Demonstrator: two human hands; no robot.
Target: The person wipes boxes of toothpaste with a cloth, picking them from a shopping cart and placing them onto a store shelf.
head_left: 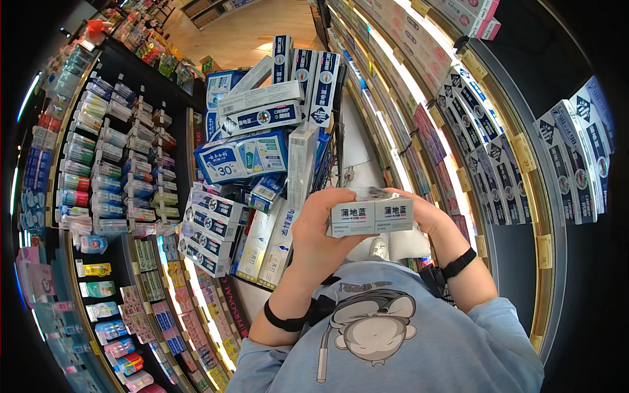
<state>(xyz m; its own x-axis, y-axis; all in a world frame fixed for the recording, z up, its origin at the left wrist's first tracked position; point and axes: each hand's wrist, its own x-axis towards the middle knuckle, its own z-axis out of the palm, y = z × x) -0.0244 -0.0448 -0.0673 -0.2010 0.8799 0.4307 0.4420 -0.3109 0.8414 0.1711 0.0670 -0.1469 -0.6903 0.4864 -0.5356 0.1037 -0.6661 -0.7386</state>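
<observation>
Two white toothpaste boxes (372, 216) stand side by side, end faces towards me, held in front of my chest. My left hand (322, 223) grips them from the left, thumb above and fingers below. On the right, my right hand (417, 209) is against their far side and top; its fingertips are partly hidden behind the boxes. Clear plastic film seems to cover their top. Just beyond and to the left, a wire shopping cart (335, 152) is heaped with toothpaste cartons, among them a blue-and-white multipack (243, 158) and a bundle of dark-blue-and-white boxes (209, 231).
Shelves of boxed toothpaste (496, 182) line the right side, with price tags on their edges. More toothpaste boxes (575, 167) stand at the far right. To the left, toothbrush packs (108, 152) hang on a rack above lower shelves. Wooden flooring (245, 37) lies beyond the cart.
</observation>
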